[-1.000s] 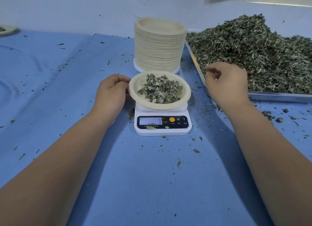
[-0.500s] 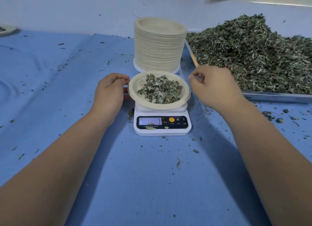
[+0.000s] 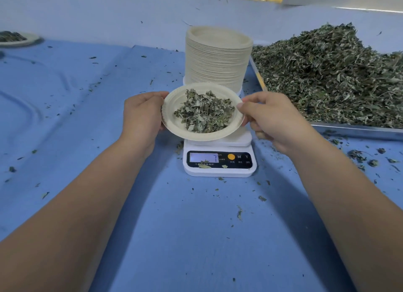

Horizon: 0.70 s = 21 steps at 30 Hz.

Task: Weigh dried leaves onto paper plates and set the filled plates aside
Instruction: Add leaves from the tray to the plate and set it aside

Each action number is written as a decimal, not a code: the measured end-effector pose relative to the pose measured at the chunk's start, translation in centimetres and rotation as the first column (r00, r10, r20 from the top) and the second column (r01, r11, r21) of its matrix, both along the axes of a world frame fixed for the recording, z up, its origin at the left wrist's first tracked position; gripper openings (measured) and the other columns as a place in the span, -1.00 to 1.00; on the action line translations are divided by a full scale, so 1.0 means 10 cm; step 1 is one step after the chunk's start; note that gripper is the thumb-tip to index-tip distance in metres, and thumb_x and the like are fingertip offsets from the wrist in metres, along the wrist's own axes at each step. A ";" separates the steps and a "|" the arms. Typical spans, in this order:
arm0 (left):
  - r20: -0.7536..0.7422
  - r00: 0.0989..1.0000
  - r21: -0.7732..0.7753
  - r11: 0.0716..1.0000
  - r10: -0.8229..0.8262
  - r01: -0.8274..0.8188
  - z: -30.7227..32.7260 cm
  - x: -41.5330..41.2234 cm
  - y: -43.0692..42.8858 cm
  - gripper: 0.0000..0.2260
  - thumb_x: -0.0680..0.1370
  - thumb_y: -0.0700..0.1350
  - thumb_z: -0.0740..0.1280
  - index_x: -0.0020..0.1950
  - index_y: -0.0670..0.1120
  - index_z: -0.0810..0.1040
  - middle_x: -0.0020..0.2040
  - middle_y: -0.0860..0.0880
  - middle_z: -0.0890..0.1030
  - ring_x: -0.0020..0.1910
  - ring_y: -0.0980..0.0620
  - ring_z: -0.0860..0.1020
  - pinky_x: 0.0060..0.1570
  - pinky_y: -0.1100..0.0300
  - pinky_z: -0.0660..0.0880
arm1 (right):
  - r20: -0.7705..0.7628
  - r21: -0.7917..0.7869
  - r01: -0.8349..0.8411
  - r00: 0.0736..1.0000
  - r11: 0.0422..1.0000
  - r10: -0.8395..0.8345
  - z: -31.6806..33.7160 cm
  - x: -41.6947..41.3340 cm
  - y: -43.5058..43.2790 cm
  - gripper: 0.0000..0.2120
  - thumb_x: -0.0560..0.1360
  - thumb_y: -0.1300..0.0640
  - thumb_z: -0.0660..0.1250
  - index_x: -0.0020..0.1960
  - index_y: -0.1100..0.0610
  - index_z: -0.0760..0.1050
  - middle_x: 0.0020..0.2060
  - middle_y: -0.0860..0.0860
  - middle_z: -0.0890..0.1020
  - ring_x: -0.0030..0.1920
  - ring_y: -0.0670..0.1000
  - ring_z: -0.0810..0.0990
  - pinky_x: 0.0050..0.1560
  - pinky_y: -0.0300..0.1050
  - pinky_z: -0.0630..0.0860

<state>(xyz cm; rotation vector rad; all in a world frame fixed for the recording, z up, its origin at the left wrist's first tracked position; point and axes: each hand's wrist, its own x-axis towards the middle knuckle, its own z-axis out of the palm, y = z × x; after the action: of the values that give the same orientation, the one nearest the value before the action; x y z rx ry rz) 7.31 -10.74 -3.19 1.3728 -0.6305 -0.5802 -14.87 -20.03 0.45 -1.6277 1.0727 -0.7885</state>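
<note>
A cream paper plate (image 3: 176, 126) with a small heap of dried leaves (image 3: 204, 114) is above the white digital scale (image 3: 219, 159), tilted and shifted left of the platform. My left hand (image 3: 141, 119) grips the plate's left rim. My right hand (image 3: 270, 119) pinches its right rim with thumb on top. The scale's display is lit. A tall stack of empty paper plates (image 3: 218, 58) stands just behind the scale. A large pile of dried leaves (image 3: 331, 75) fills a metal tray (image 3: 357, 131) on the right.
Another filled plate (image 3: 16, 38) sits at the far left of the blue cloth (image 3: 65, 117). Loose leaf bits are scattered on the cloth, thickest near the tray's front edge. A pale wall runs along the back.
My right hand moved left from the tray's edge and took hold of the plate's right rim. The plate now sits higher and more to the left over the scale.
</note>
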 end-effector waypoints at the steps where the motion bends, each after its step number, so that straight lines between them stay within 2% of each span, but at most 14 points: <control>1: -0.023 1.000 -0.009 1.000 -0.003 0.003 0.05 0.03 0.02 -0.77 0.39 -0.24 0.24 -0.18 -0.21 0.71 -0.26 -0.17 0.59 -0.40 -0.01 0.45 -0.44 0.28 0.36 | 0.077 0.070 -0.028 0.997 0.997 0.023 0.00 0.06 0.03 -0.91 0.58 0.21 0.35 0.07 0.18 0.58 -0.44 0.02 0.54 -0.54 -0.06 0.27 -0.58 -0.25 0.15; 3: -0.087 0.996 -0.010 1.000 0.026 -0.027 0.13 0.12 0.08 -0.76 0.30 -0.20 0.28 -0.15 -0.27 0.66 -0.21 -0.17 0.51 -0.30 -0.04 0.43 -0.30 0.15 0.37 | 0.152 0.175 -0.108 0.985 0.979 0.081 0.01 0.22 0.11 -0.84 0.60 0.26 0.32 0.17 0.22 0.54 -0.41 0.03 0.50 -0.54 -0.08 0.34 -0.61 -0.25 0.16; 5: -0.168 0.978 -0.003 0.992 0.121 -0.123 0.19 0.27 0.15 -0.78 0.34 -0.21 0.31 -0.08 -0.21 0.65 -0.17 -0.16 0.52 -0.24 -0.06 0.45 -0.21 0.05 0.37 | 0.195 0.237 -0.195 0.969 0.952 0.150 0.03 0.43 0.22 -0.82 0.61 0.28 0.30 0.20 0.23 0.52 -0.36 0.05 0.52 -0.53 -0.09 0.41 -0.61 -0.25 0.25; 7: -0.234 0.947 0.002 0.974 0.221 -0.227 0.21 0.49 0.23 -0.85 0.47 -0.24 0.31 -0.03 -0.18 0.65 -0.13 -0.15 0.58 -0.21 -0.05 0.51 -0.23 0.11 0.43 | 0.242 0.282 -0.232 0.956 0.931 0.165 0.02 0.68 0.34 -0.84 0.61 0.30 0.30 0.19 0.24 0.50 -0.36 0.06 0.49 -0.53 -0.09 0.44 -0.59 -0.25 0.33; 10: -0.284 0.909 0.011 0.949 0.306 -0.315 0.18 0.86 0.38 -0.87 0.52 -0.29 0.26 -0.11 -0.09 0.55 -0.18 -0.13 0.49 -0.23 -0.02 0.46 -0.33 0.20 0.43 | 0.302 0.323 -0.251 0.941 0.913 0.152 0.02 1.14 0.50 -0.90 0.60 0.33 0.31 0.11 0.24 0.49 -0.47 0.03 0.50 -0.53 -0.08 0.50 -0.55 -0.25 0.43; 12: -0.342 0.871 -0.006 0.926 0.352 -0.376 0.17 1.10 0.50 -0.84 0.56 -0.31 0.24 -0.12 -0.11 0.53 -0.24 -0.08 0.51 -0.28 -0.02 0.51 -0.27 0.16 0.53 | 0.338 0.348 -0.273 0.929 0.897 0.151 0.03 1.48 0.56 -0.89 0.60 0.34 0.30 0.13 0.30 0.48 -0.51 0.03 0.49 -0.54 -0.07 0.52 -0.52 -0.24 0.48; 14: -0.364 0.844 -0.006 0.905 0.393 -0.425 0.15 1.32 0.64 -0.84 0.61 -0.32 0.19 -0.01 -0.12 0.53 -0.20 -0.07 0.55 -0.30 0.03 0.57 -0.23 0.15 0.59 | 0.338 0.376 -0.290 0.927 0.880 0.160 0.05 1.84 0.58 -0.99 0.61 0.34 0.28 0.03 0.30 0.46 -0.55 0.04 0.49 -0.56 -0.08 0.52 -0.51 -0.23 0.51; 16: -0.378 0.831 -0.012 0.895 0.409 -0.446 0.13 1.53 0.77 -0.81 0.60 -0.36 0.16 0.06 -0.17 0.53 -0.20 -0.09 0.58 -0.35 0.04 0.61 -0.25 0.15 0.64 | 0.315 0.401 -0.293 0.934 0.868 0.170 0.05 2.20 0.59 -0.93 0.62 0.35 0.26 -0.05 0.27 0.44 -0.50 0.07 0.52 -0.56 -0.07 0.53 -0.50 -0.21 0.53; 19: -0.399 0.825 -0.035 0.892 0.401 -0.450 0.12 1.81 0.92 -0.78 0.56 -0.41 0.14 -0.16 -0.19 0.48 -0.47 -0.04 0.60 -0.40 0.00 0.66 -0.31 0.15 0.65 | 0.293 0.441 -0.290 0.941 0.849 0.169 0.01 2.72 0.61 -0.90 0.64 0.36 0.20 -0.06 0.27 0.42 -0.34 0.12 0.49 -0.57 -0.08 0.54 -0.51 -0.21 0.54; 20: -0.386 0.828 -0.031 0.891 0.407 -0.452 0.12 1.92 0.94 -0.77 0.57 -0.41 0.14 -0.20 -0.16 0.45 -0.48 -0.03 0.59 -0.38 0.00 0.66 -0.26 0.15 0.65 | 0.306 0.466 -0.293 0.939 0.835 0.158 -0.02 2.88 0.62 -0.89 0.64 0.37 0.19 -0.05 0.27 0.42 -0.30 0.12 0.49 -0.54 -0.07 0.55 -0.51 -0.21 0.55; 21: -0.363 0.838 -0.028 0.894 0.407 -0.446 0.12 2.04 0.95 -0.76 0.58 -0.40 0.15 -0.20 -0.14 0.44 -0.41 -0.05 0.61 -0.34 0.01 0.66 -0.19 0.14 0.66 | 0.319 0.490 -0.293 0.937 0.821 0.144 -0.06 3.02 0.62 -0.89 0.64 0.38 0.17 -0.03 0.28 0.42 -0.26 0.12 0.49 -0.50 -0.06 0.57 -0.50 -0.21 0.56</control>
<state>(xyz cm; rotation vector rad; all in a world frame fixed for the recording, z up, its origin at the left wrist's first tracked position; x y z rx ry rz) 27.72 -1.23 -2.04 1.2133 -0.0548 -0.4012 15.38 -13.80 -0.17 -1.1032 0.7933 -0.4779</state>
